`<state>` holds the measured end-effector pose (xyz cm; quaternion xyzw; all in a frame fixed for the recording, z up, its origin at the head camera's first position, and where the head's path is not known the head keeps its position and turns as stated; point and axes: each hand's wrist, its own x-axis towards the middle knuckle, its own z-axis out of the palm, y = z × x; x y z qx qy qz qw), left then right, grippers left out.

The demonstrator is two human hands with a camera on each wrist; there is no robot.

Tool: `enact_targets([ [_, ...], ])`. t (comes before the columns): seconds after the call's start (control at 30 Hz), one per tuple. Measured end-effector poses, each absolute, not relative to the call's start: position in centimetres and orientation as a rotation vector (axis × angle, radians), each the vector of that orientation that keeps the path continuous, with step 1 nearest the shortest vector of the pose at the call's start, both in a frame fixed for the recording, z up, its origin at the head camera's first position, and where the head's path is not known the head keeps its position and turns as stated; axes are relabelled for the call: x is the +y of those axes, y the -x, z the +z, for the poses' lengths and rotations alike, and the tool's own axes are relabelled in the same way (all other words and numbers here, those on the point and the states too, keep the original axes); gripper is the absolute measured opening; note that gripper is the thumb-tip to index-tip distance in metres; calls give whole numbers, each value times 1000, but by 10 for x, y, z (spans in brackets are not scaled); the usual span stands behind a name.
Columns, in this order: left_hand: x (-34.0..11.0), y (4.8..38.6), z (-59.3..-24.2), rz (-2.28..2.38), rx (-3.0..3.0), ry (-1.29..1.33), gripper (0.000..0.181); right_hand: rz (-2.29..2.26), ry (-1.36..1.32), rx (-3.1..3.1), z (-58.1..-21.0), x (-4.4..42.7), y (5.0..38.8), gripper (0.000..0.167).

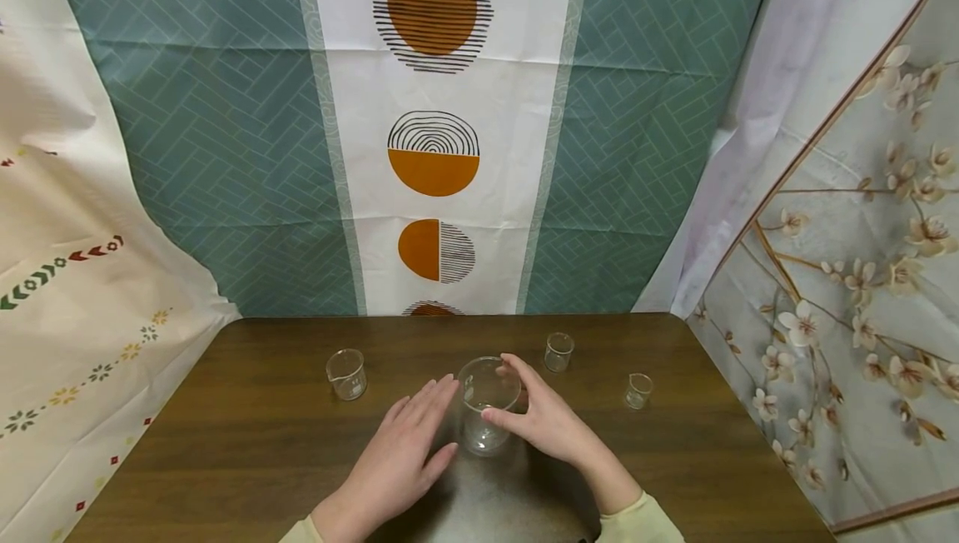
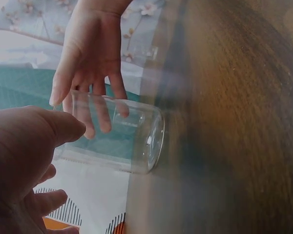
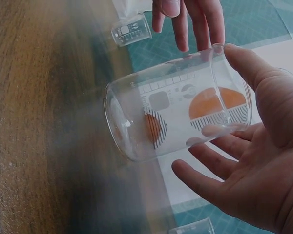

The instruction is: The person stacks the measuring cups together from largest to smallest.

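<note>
A large clear glass beaker [image 1: 479, 430] is upright at the middle of the table, in front of me. My right hand [image 1: 553, 420] grips it near the rim, thumb on the near side and fingers round the far side. In the right wrist view the beaker [image 3: 158, 105] shows printed white markings. On its left side, my left hand [image 1: 397, 458] is held close with fingers straight and thumb spread. Whether the left fingertips touch the glass, I cannot tell. It is also unclear whether the beaker's base touches the table.
Smaller glass beakers stand around on the brown wooden table [image 1: 247, 435]: a medium one [image 1: 347, 376] at the left, a smaller one [image 1: 558, 353] behind my right hand, and a tiny one [image 1: 638, 391] farther right. A patterned curtain [image 1: 225, 151] hangs behind the table.
</note>
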<state>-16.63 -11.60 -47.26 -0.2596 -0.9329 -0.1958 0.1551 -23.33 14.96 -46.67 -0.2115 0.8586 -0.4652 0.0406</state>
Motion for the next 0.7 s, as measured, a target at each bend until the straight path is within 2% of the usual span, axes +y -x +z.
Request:
enact_targets([
  [0.7, -138, 171, -466, -490, -2643, 650, 75, -1433, 651, 2602, -469, 150, 236, 94],
])
